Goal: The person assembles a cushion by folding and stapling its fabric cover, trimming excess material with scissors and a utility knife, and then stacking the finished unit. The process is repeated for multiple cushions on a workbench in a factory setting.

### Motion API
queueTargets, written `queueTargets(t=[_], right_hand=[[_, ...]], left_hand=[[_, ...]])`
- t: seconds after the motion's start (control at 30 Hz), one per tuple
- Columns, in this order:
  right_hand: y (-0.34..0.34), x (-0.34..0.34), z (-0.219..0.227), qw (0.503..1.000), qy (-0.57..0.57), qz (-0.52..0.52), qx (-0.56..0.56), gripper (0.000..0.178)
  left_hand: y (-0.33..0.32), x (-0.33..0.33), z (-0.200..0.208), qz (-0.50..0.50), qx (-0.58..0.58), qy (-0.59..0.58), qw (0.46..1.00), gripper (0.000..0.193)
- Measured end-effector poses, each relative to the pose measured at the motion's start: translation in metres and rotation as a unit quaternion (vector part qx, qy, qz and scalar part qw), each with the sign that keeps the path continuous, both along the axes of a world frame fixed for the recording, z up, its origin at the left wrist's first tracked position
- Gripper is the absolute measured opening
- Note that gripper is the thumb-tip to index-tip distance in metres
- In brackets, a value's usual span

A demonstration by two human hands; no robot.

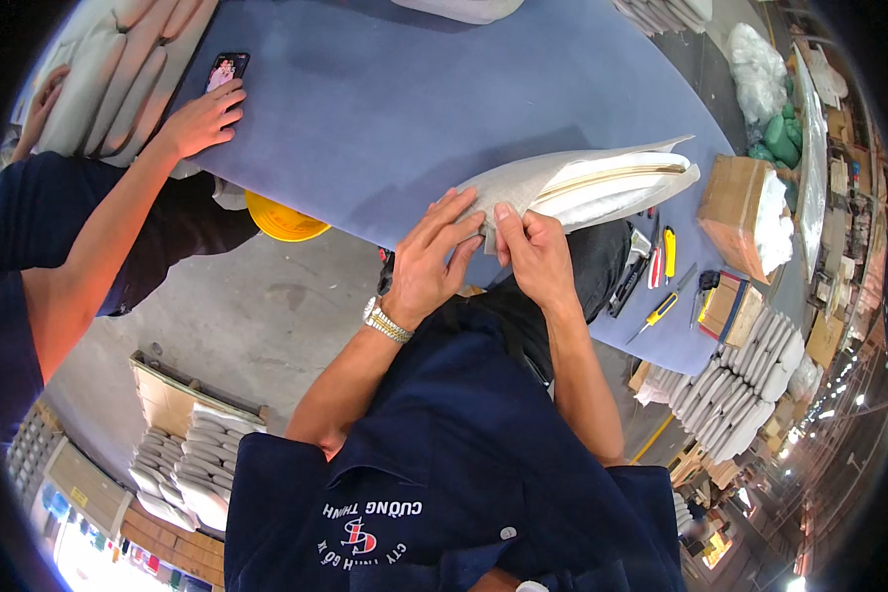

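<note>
A cushion in a light grey fabric cover is held at the near edge of the blue table, pointing away to the right. Its long side gapes, and white padding with a thin tan layer shows between the fabric edges. My left hand, with a metal watch on its wrist, grips the near left end, fingers on top and thumb close to the edge. My right hand is closed beside it, thumb and fingers pinching the fabric edge. What lies under the fingertips is hidden.
The blue table bears cutters and a yellow screwdriver at right, near an open carton. At left a co-worker's hand touches a phone. A yellow stool stands below. Stacked grey cushions surround the table.
</note>
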State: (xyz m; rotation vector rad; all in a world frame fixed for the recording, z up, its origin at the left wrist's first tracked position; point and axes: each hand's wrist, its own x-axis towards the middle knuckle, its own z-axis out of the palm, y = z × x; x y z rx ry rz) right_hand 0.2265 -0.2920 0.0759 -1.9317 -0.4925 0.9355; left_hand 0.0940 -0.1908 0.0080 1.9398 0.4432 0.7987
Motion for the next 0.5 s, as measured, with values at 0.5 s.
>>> queueTargets(t=[0.5], right_hand=[[0.019, 0.017, 0.009, 0.996, -0.022, 0.053, -0.072, 0.057]], left_hand=[[0.007, 0.007, 0.009, 0.004, 0.047, 0.065, 0.997, 0.037]])
